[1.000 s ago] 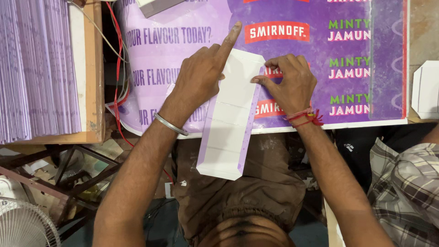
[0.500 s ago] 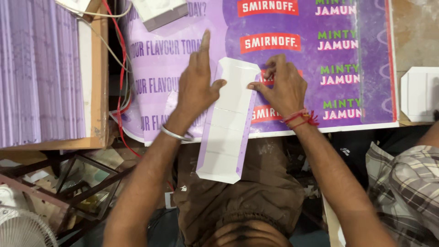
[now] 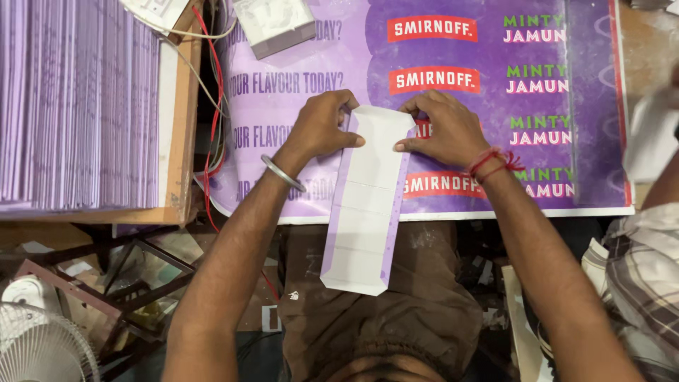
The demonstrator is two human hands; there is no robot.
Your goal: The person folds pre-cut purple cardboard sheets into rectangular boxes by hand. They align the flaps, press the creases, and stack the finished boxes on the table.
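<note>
At centre frame a long white carton blank (image 3: 368, 201) with purple edges hangs off the near edge of the purple printed sheet (image 3: 537, 134). The left hand (image 3: 322, 127) and right hand (image 3: 442, 129) pinch its far end, fingers curled shut on either side. Further off, upper left, stands a stack of purple blanks (image 3: 78, 106).

A purple printed sheet (image 3: 438, 141) covers the worktable. Left of the sheet stands a wooden tray (image 3: 185, 127) with stacked purple cards (image 3: 78, 106); red wires (image 3: 212, 113) run between them. Below the tray, a white fan (image 3: 39, 346) and metal frames (image 3: 120, 283)
</note>
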